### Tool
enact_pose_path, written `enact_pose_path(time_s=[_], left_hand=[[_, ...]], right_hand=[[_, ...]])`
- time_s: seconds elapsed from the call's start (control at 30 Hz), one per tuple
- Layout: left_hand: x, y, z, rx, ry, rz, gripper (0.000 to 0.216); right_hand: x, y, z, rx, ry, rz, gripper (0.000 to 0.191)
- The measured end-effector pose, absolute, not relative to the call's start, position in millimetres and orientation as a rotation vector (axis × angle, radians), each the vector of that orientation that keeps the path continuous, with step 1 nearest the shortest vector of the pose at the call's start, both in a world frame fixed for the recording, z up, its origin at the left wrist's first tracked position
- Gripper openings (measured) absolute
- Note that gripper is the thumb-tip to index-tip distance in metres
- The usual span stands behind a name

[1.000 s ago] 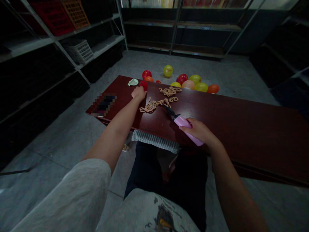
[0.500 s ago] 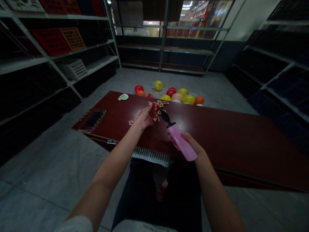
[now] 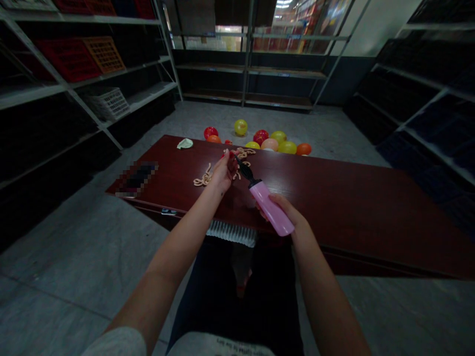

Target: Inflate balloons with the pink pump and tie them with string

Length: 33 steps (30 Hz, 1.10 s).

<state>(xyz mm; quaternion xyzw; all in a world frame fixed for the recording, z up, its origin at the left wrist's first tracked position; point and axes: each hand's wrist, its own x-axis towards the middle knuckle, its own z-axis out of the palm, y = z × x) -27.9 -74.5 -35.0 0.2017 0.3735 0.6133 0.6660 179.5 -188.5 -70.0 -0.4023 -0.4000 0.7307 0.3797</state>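
My right hand is wrapped round the pink barrel of a balloon pump, whose black nozzle end points up and left. At the nozzle tip, my left hand has its fingers closed on a small uninflated red balloon, mostly covered by the fingers. Whether the balloon's neck sits over the nozzle is hard to make out. Beige long thin balloons lie curled on the dark red table beside and beyond my left hand. A pale limp balloon rests near the table's far left corner.
A blurred-out flat dark object lies at the table's left end. Past the far edge, several inflated balloons are on the floor. Metal shelving with crates stands left, with more racks behind and at right.
The view has shifted slightly. Less of the red balloon shows between my left fingers, and that hand has turned a little. The pump stays in my right hand near it.
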Motion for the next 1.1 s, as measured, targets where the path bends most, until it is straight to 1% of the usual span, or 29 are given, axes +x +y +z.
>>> enact_pose_path(time_s=[0.2,0.4,0.67,0.8,0.97,1.1], left_hand=[[-22,-75,-40,0.581,0.82,1.43,0.026],[-13,-92,-36,0.644,0.846,1.411,0.021],[-12,-100,-44,0.64,0.927,1.35,0.029],[-13,-103,-47,0.609,0.98,1.374,0.024],[-13,-111,-48,0.697,1.018,1.32,0.03],[-24,-114,-42,0.79,0.964,1.245,0.029]], right_hand=[[179,-190,-71,-1.062,-1.055,1.829,0.051],[180,-189,-71,-1.05,-1.061,1.824,0.056],[179,-193,-67,-1.043,-0.966,1.861,0.055],[180,-188,-66,-0.991,-0.941,1.972,0.055],[180,-183,-68,-0.773,-0.902,2.185,0.06],[175,-187,-65,-0.691,-0.838,2.253,0.063]])
